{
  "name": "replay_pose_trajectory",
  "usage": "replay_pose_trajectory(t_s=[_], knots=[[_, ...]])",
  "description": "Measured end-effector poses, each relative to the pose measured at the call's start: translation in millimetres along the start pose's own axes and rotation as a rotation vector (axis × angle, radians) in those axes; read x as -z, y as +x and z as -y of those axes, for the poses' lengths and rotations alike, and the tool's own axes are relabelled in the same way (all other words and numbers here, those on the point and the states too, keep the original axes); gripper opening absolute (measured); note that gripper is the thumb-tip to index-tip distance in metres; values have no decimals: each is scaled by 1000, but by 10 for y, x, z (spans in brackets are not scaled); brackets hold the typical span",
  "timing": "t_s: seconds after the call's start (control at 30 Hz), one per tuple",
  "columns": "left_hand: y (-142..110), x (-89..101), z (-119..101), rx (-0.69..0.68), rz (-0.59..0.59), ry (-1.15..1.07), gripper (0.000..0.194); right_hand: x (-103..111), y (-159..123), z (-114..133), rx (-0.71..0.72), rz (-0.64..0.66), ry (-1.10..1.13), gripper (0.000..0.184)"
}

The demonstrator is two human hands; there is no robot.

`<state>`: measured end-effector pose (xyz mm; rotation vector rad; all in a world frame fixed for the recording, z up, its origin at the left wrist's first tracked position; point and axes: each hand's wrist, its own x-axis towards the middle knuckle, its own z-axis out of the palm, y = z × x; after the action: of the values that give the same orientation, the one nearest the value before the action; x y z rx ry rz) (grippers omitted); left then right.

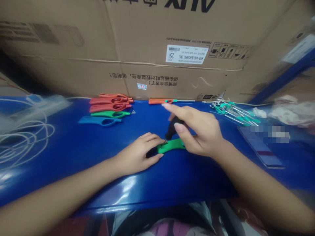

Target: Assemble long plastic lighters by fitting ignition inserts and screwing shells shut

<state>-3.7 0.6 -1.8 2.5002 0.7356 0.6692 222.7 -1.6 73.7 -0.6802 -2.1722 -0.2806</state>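
Observation:
My left hand (139,152) pinches the near-left end of a green lighter handle (172,146), which lies on the blue table. My right hand (200,129) is closed around a black-handled screwdriver (171,129), with the index finger stretched along above it. The screwdriver slants down and its thin tip meets the green handle beside my left fingertips. Part of the green piece disappears beneath my right hand, so its far end is hidden. Behind both hands lies an orange lighter (159,101) with a teal collar and a long metal tube.
Red handles (108,107), a green handle (109,114) and a blue handle (98,121) lie at the left. Teal-and-metal lighter tubes (236,113) are piled at the right, near a phone (261,147). White cable (27,144) coils at far left. A cardboard box (137,42) walls off the back.

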Motion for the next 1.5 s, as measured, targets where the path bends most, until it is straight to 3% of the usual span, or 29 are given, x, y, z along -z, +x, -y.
replay_pose_trajectory(t_s=[0.13,0.27,0.33,0.43,0.5,0.6,0.67,0.83,0.93,1.0,1.1,1.17,1.3,1.37,1.5], knots=[[-3,-5,7,0,1,1,33,-36,-4,10,-129,128,313,43],[-6,-7,11,-5,5,15,32,-50,-14,11,-47,25,120,34],[-4,-5,9,-3,5,8,31,-37,-9,17,-4,82,56,43],[3,-2,4,2,7,-2,30,-21,3,34,-42,193,228,51],[4,-4,3,5,8,1,28,-21,1,39,-54,144,276,44],[2,-12,8,-5,-2,13,30,-27,-12,36,6,24,59,31],[0,-15,13,-10,-10,8,32,-30,-15,39,0,27,5,31],[5,-4,12,-2,2,-9,32,-45,1,44,-178,135,389,36],[7,2,5,0,7,-1,32,-51,2,27,-127,33,210,26],[7,0,2,1,1,-2,33,-53,-1,23,-98,23,100,30],[5,-4,2,-1,-8,-11,36,-62,-3,37,-166,123,268,41],[3,-5,5,-3,-8,-8,36,-71,-4,45,-203,126,369,39],[3,-3,10,-10,-6,-6,31,-74,-8,46,-102,8,178,30],[5,0,9,-11,-1,-10,30,-68,-8,51,-91,52,193,36],[8,2,5,-7,14,-13,30,-69,-22,63,-210,159,420,48]])
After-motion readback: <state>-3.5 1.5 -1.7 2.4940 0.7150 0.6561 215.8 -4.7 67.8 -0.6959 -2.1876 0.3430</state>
